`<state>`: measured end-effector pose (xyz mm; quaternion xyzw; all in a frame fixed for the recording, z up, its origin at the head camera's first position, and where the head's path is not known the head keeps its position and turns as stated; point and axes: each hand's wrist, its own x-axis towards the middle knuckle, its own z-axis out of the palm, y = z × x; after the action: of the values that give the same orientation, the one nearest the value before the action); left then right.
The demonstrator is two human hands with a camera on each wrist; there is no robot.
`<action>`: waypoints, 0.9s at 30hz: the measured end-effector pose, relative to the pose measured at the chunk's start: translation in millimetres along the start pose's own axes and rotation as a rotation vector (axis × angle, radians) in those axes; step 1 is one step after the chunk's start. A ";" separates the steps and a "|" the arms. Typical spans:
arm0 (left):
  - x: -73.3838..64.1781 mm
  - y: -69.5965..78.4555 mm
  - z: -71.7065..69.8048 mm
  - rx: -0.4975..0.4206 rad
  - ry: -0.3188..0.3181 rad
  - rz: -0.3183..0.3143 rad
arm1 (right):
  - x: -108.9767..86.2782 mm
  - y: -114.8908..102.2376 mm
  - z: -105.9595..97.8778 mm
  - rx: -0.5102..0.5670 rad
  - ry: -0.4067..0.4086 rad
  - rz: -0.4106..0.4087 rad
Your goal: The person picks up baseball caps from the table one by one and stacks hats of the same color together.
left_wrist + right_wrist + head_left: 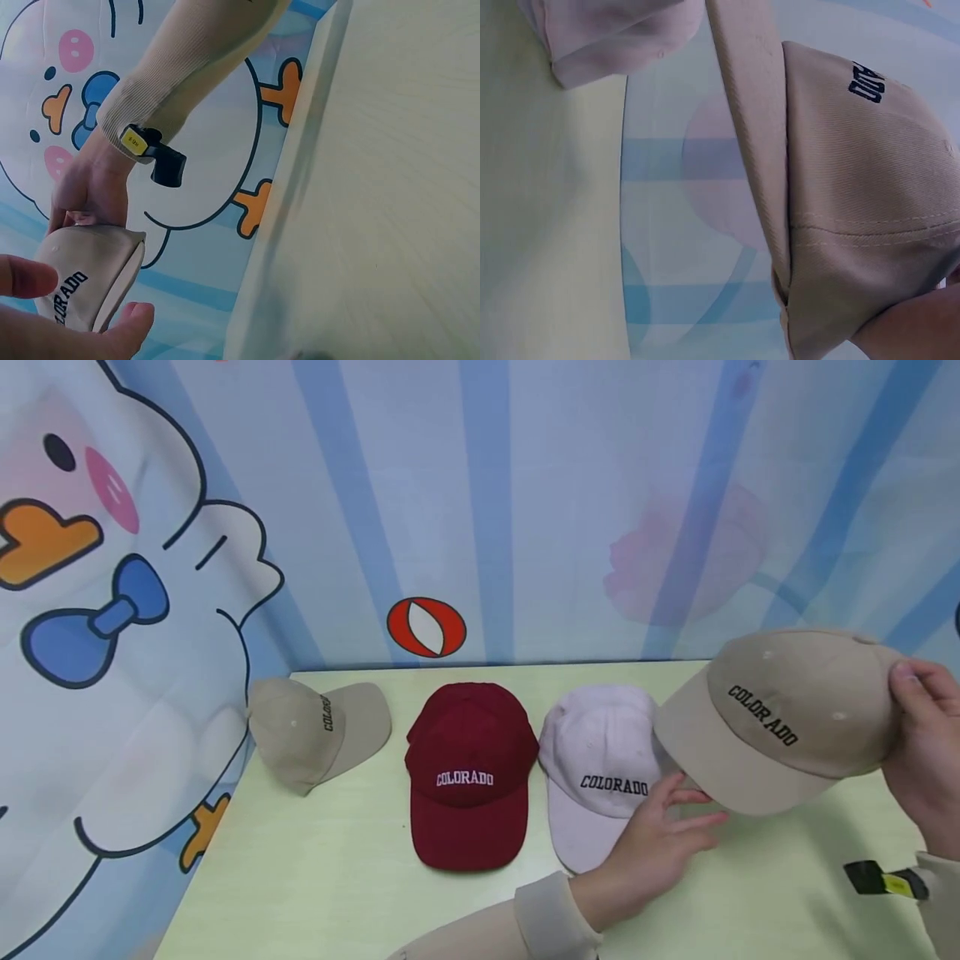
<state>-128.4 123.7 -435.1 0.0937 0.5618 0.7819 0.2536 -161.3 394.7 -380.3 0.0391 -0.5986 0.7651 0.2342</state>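
A beige baseball cap [810,693] with COLORADO in black letters is held up over the table's right side, its brim tilted down to the left. My right hand [926,760] grips it at the back edge, thumb on the outside of the crown. Beside the brim is my left hand [648,843], fingers apart and fairly straight, fingertips right at the brim's lower edge. In the left wrist view, its thumb [30,277] and a finger stand spread in front of the cap. A pale COLORADO cap [600,752] lies behind the left hand, partly covered.
A dark red COLORADO cap [468,777] lies mid-table, brim to the front. Another beige cap [300,727] lies at the back left, brim pointing right. The light table [322,868] ends at a patterned blue curtain [555,510]. A black wrist strap [866,877] shows at the right sleeve.
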 end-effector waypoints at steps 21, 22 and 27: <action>-33.6 54.4 -99.8 0.282 0.099 0.328 | -15.0 3.6 46.2 0.119 -0.380 0.217; -34.6 57.8 -104.2 0.299 0.107 0.339 | -16.2 5.0 50.0 0.120 -0.406 0.230; -41.0 73.7 -123.3 0.368 0.134 0.364 | -25.8 13.6 70.7 0.081 -0.567 0.281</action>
<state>-168.1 -17.0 -404.5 0.1858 0.6840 0.7037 0.0497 -159.5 318.2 -381.5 0.1771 -0.6085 0.7718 -0.0514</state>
